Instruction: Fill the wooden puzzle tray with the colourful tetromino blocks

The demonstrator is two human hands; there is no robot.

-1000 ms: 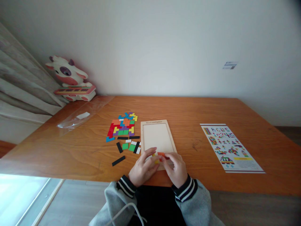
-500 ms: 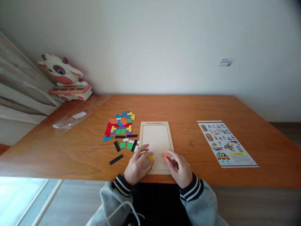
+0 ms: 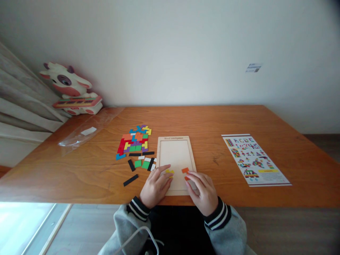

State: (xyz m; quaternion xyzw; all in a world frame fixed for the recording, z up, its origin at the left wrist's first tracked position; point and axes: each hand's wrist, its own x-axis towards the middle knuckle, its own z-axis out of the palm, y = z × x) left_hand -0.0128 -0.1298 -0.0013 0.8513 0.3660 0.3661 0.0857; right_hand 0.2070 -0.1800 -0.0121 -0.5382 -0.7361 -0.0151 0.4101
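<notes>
A shallow wooden puzzle board with a raised frame lies in front of me. My left hand rests over its lower left, with a yellow puzzle piece between thumb and fingertips, partly covered by them. My right hand is at the lower right of the board, its thumb and fingers on an orange puzzle piece. That piece lies at or just above the board's surface, partly hidden by the fingertips. Left of the board is a group of coloured puzzle pieces, with black strips and green squares nearer me.
A printed pattern sheet lies on the right of the wooden table. A clear plastic bag is at the left, before a cow-shaped toy keyboard. A curtain hangs at the left edge.
The orange piece has turned and now lies flatter by the right fingertips. My left fingers have shifted slightly on the yellow piece, which shows more. The view has moved a little.
</notes>
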